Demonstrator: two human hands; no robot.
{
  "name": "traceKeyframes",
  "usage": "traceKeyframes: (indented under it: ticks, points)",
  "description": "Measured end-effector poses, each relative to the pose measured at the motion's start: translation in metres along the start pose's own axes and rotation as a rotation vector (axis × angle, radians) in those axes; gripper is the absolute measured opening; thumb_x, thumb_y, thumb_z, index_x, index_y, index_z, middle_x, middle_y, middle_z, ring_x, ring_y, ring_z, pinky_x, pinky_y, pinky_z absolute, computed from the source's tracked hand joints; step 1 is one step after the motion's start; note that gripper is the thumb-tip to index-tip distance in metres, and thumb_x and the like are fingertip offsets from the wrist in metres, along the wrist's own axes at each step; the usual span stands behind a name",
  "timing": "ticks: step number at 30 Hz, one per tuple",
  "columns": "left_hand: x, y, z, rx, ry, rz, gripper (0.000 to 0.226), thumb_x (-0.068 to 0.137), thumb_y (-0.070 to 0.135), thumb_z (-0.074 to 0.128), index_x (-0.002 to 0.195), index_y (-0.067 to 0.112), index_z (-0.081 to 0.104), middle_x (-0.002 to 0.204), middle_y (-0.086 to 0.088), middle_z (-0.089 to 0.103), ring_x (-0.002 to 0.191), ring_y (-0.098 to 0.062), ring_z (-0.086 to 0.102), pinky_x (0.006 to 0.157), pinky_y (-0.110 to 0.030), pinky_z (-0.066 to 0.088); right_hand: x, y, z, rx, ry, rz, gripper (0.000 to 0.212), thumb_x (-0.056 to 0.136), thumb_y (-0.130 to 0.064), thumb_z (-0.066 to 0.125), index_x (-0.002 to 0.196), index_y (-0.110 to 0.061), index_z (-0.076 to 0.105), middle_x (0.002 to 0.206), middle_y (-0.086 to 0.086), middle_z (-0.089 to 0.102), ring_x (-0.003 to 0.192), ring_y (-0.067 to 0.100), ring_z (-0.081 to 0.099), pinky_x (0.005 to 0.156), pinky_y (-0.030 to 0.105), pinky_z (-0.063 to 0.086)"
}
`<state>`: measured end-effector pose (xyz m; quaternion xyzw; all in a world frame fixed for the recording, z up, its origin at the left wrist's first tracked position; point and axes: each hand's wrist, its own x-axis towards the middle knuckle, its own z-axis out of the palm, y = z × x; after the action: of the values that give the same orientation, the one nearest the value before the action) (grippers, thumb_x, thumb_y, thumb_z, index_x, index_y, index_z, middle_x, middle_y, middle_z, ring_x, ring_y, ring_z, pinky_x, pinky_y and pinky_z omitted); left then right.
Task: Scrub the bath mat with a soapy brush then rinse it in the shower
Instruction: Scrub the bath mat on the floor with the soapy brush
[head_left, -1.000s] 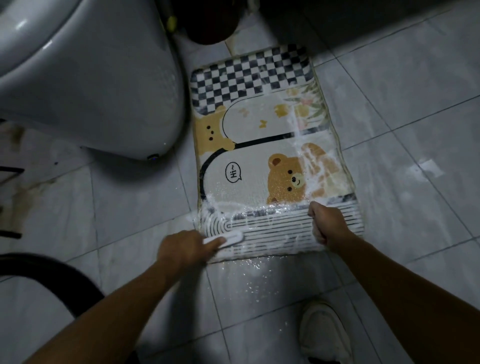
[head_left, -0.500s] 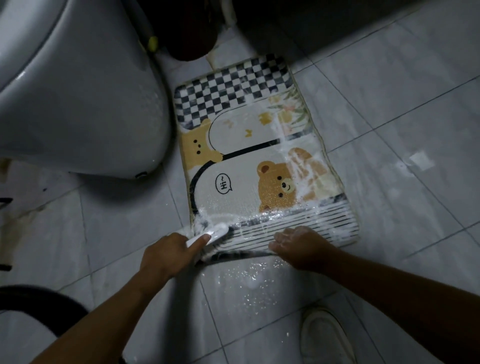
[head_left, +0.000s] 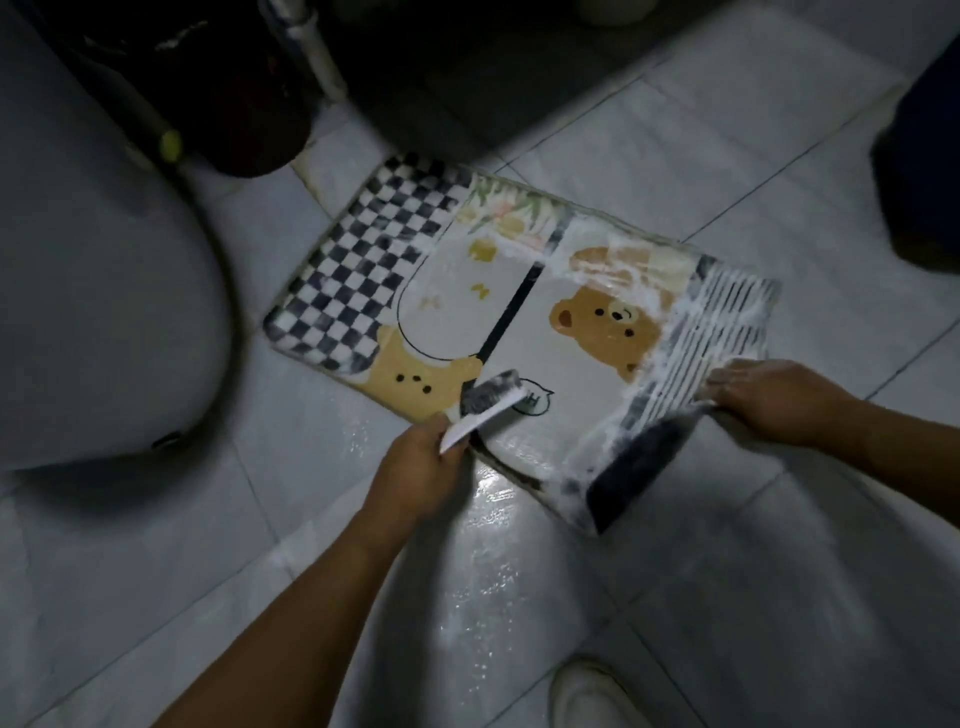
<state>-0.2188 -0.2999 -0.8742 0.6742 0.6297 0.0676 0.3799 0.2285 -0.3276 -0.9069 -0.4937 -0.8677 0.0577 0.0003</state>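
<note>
- White brush (head_left: 485, 410) over bath mat (head_left: 457, 296), gripped by left hand (head_left: 415, 467).
- Right hand (head_left: 774, 400) pinches soapy striped edge, raised off wet tiled floor (head_left: 498, 561); dark underside showing.

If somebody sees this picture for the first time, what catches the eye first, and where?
The bear-print bath mat lies foamy across the middle of the tiled floor. The left hand holds a white brush on its near edge, while the right hand holds up its striped end, showing the dark underside.
</note>
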Motion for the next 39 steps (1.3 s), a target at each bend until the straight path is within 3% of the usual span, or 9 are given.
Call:
traceKeyframes:
  ticks: [12,16,21,25,27,31,33,36,39]
  points:
    - [0.102,0.044,0.066,0.339,0.057,0.181,0.02,0.1,0.04,0.049,0.097,0.022,0.054,0.084,-0.001,0.062,0.077,-0.026,0.063,0.07,-0.044,0.056,-0.054,0.02,-0.039,-0.137,-0.512,0.394,0.013,0.083,-0.033,0.062,0.092,-0.027,0.07,0.098,-0.004,0.061,0.091,0.022,0.063,0.077,0.033,0.052]
    - [0.111,0.047,0.072,0.369,0.076,0.226,0.017,0.1,0.036,0.05,0.096,0.02,0.054,0.082,-0.001,0.06,0.075,-0.026,0.06,0.07,-0.042,0.054,-0.011,-0.03,-0.03,0.515,-0.428,0.792,0.025,0.105,-0.026,0.052,0.085,-0.02,0.065,0.09,-0.003,0.062,0.082,0.014,0.059,0.07,0.023,0.046]
    - [0.138,0.063,0.074,0.378,0.099,0.271,0.015,0.098,0.035,0.054,0.097,0.02,0.055,0.08,-0.001,0.06,0.074,-0.027,0.061,0.068,-0.043,0.055,-0.007,-0.068,0.009,1.133,-0.423,1.296,0.024,0.104,-0.024,0.055,0.081,-0.019,0.057,0.083,0.004,0.059,0.073,0.02,0.056,0.069,0.034,0.053]
    - [0.169,0.074,0.07,0.365,0.017,0.258,0.02,0.099,0.037,0.056,0.089,0.019,0.056,0.076,0.0,0.057,0.072,-0.028,0.062,0.061,-0.033,0.044,-0.013,-0.069,0.016,1.724,0.195,1.668,0.039,0.101,-0.032,0.058,0.065,-0.021,0.049,0.047,-0.005,0.038,0.035,0.012,0.03,0.035,0.021,0.025]
    - [0.174,0.086,0.059,0.301,-0.05,0.166,0.029,0.099,0.043,0.059,0.082,0.019,0.058,0.072,0.001,0.059,0.072,-0.028,0.064,0.06,-0.029,0.041,-0.006,-0.075,0.02,1.725,0.383,1.753,0.04,0.102,-0.046,0.058,0.07,-0.022,0.053,0.042,-0.004,0.042,0.027,0.011,0.032,0.032,0.017,0.026]
    - [0.175,0.121,0.056,-0.297,-0.326,-0.294,0.039,0.09,0.05,0.072,0.081,0.013,0.066,0.066,0.0,0.063,0.058,-0.018,0.059,0.052,-0.025,0.043,0.004,-0.068,0.035,1.505,0.225,1.875,0.075,0.061,-0.099,0.054,0.09,-0.03,0.055,0.081,0.007,0.061,0.05,0.005,0.062,0.055,0.032,0.047]
    - [0.174,0.12,0.06,-0.493,-0.385,-0.417,0.042,0.083,0.054,0.078,0.07,0.018,0.06,0.055,0.001,0.049,0.044,-0.015,0.04,0.043,-0.024,0.033,0.006,-0.066,0.031,1.406,0.126,1.862,0.076,0.079,-0.087,0.053,0.103,-0.016,0.064,0.1,0.013,0.065,0.087,0.023,0.065,0.078,0.034,0.05]
    - [0.183,0.12,0.062,-0.572,-0.377,-0.501,0.049,0.082,0.052,0.079,0.056,0.023,0.05,0.052,-0.001,0.039,0.042,-0.016,0.03,0.043,-0.024,0.023,0.005,-0.064,0.029,1.531,0.262,1.915,0.049,0.09,-0.049,0.074,0.098,-0.001,0.071,0.083,0.012,0.069,0.069,0.023,0.063,0.056,0.016,0.052]
    - [0.194,0.127,0.062,-0.501,-0.368,-0.544,0.056,0.084,0.049,0.078,0.05,0.022,0.044,0.049,-0.004,0.036,0.041,-0.016,0.027,0.043,-0.023,0.02,0.01,-0.059,0.029,1.612,0.24,2.017,0.043,0.083,-0.043,0.083,0.103,-0.007,0.073,0.088,0.012,0.073,0.07,0.022,0.067,0.057,0.029,0.056]
